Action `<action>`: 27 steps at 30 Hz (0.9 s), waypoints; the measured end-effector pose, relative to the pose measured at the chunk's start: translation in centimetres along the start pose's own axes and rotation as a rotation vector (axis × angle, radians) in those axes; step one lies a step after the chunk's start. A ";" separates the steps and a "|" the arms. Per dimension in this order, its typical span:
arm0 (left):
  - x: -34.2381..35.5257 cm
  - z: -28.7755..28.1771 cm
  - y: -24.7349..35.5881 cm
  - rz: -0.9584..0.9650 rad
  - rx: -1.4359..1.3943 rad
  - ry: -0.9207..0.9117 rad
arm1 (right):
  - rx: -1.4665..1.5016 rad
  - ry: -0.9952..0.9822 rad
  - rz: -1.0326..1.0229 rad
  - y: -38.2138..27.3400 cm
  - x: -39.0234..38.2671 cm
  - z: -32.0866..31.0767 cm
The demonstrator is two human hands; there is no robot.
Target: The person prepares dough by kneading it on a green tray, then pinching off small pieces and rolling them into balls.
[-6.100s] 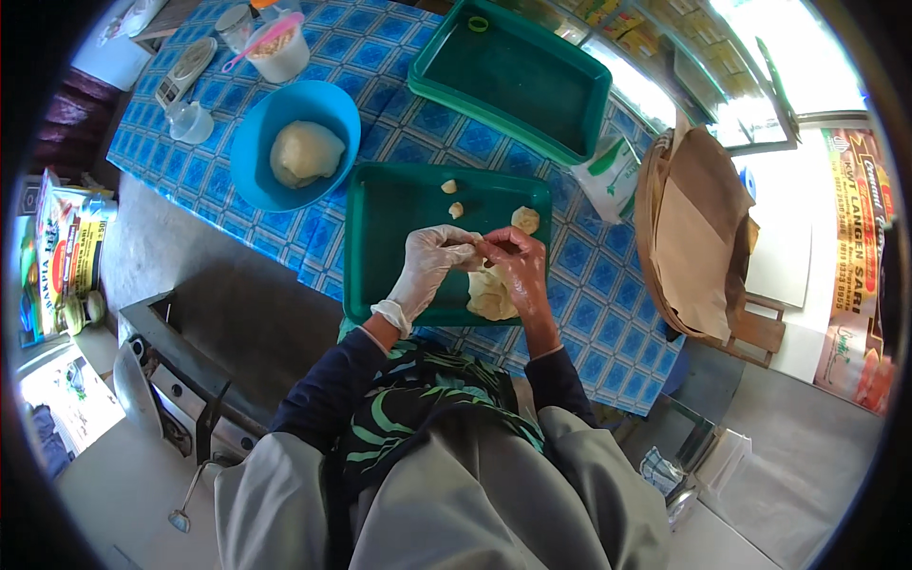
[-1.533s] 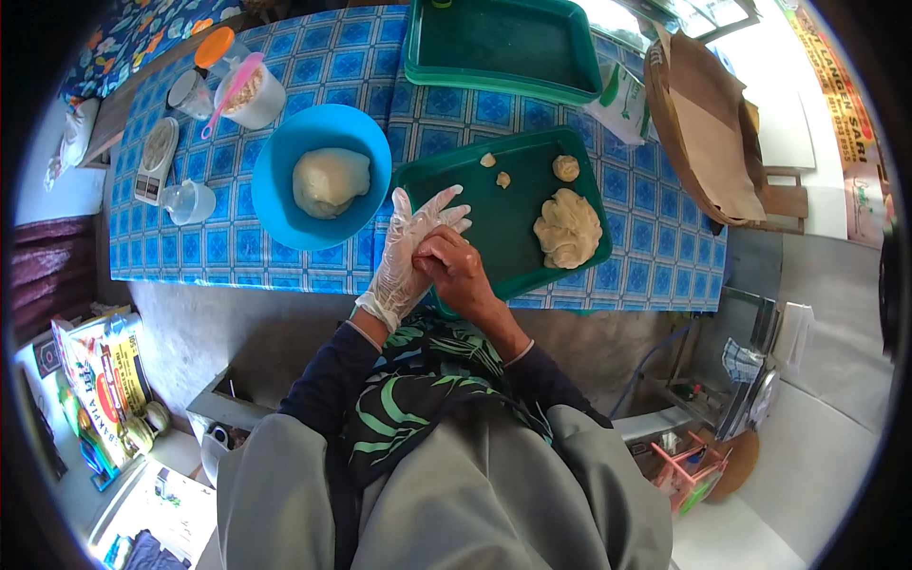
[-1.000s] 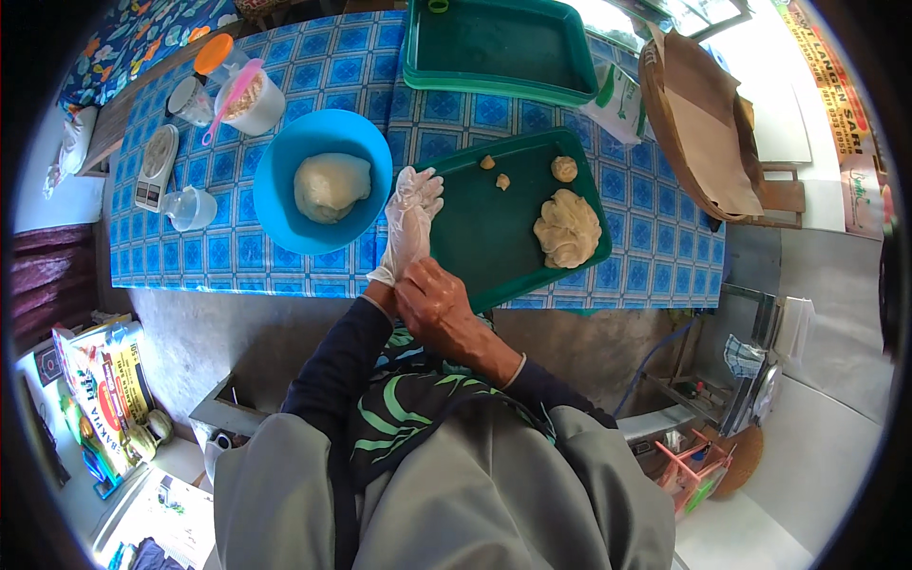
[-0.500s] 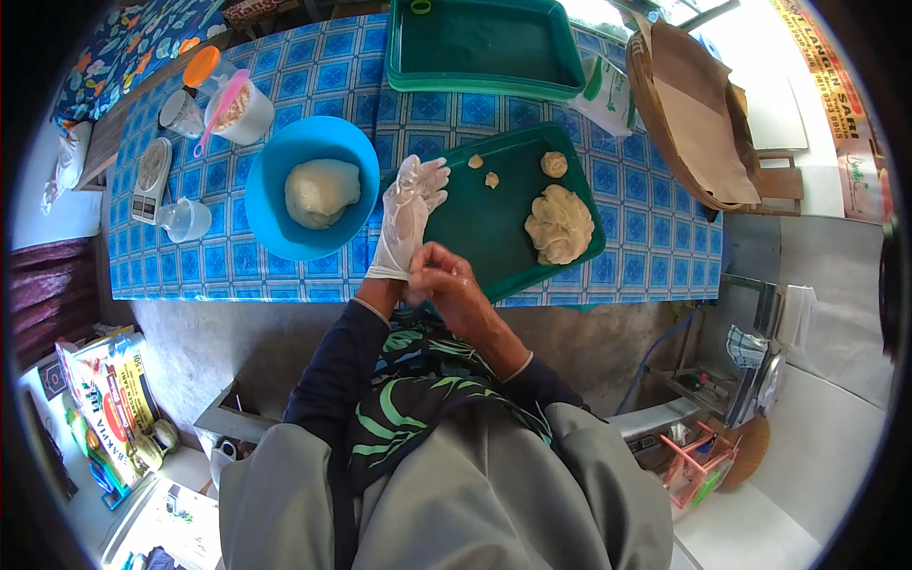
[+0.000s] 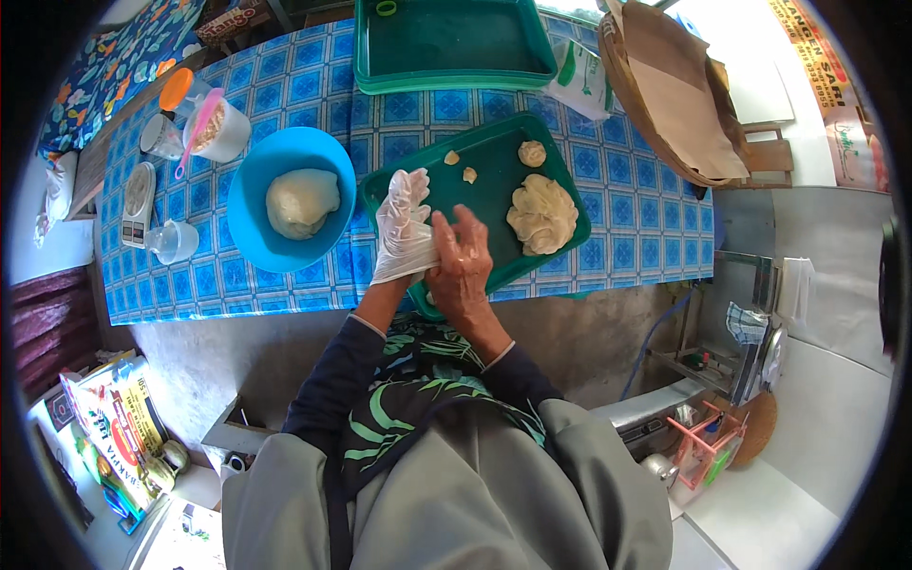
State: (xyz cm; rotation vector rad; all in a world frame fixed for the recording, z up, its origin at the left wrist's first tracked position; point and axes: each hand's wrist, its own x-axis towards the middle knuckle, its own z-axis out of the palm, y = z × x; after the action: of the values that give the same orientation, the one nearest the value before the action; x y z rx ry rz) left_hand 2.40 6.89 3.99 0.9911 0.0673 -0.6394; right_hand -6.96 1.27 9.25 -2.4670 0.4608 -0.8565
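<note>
My left hand [image 5: 407, 214] wears a clear plastic glove [image 5: 404, 249], with its fingers spread over the left part of a green tray [image 5: 494, 152]. The glove's cuff is pulled out sideways at the wrist toward my bare right hand [image 5: 461, 261], which tugs at its edge. Two right fingers point forward; the thumb is hidden. On the tray lie a big lump of pale dough [image 5: 543, 215], a small dough ball [image 5: 532, 153] and two little dough bits [image 5: 469, 175]. Left of my hands stands a blue bowl [image 5: 243, 228] holding a smooth white dough mass [image 5: 302, 201].
Stacked green trays [image 5: 456, 81] stand at the back, beside a white and green packet [image 5: 581, 81]. A round woven tray [image 5: 655, 104] lined with paper leans at right. A tub [image 5: 226, 135] with a pink spoon, a clear cup [image 5: 175, 242] and a kitchen scale [image 5: 139, 204] stand at left.
My right hand has shifted slightly up and right, stretching the glove cuff sideways; its fingers have straightened from a pinch. The whole view has shifted a little.
</note>
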 end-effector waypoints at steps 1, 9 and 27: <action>0.0 0.0 -0.2 -0.007 0.074 -0.011 | -0.004 0.000 0.001 0.3 -0.2 0.1; -1.7 1.7 1.3 -0.053 0.289 -0.132 | 0.462 0.029 0.087 1.2 -0.2 -0.5; -1.1 1.7 0.2 -0.211 0.046 -0.161 | 0.791 -0.535 0.573 1.6 1.3 -2.9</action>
State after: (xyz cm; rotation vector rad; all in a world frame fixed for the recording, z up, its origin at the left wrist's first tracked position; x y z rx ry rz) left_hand 1.27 6.14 5.49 0.9809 0.0151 -0.9159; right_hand -8.14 -1.63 10.97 -1.5957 0.4710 -0.0772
